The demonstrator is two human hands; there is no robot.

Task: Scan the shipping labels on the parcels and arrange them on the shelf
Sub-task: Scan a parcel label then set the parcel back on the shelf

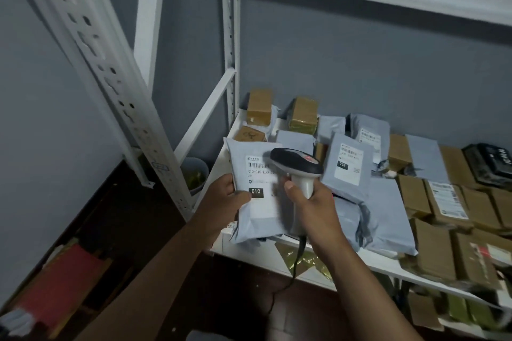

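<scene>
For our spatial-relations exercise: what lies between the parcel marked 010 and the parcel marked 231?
In the head view, the scanner, gripped by the right hand, sits between the 010 parcel and the 231 parcel.

A grey plastic parcel point(256, 196) is held upright in front of the white shelf point(360, 257), its white shipping label point(259, 177) facing the camera, with a barcode and a black box reading 010. A grey and black handheld scanner point(297, 171) with a cable hangs just beside the label. More grey bags point(347, 166) and brown taped boxes point(432, 252) lie crowded on the shelf, some with labels up
</scene>
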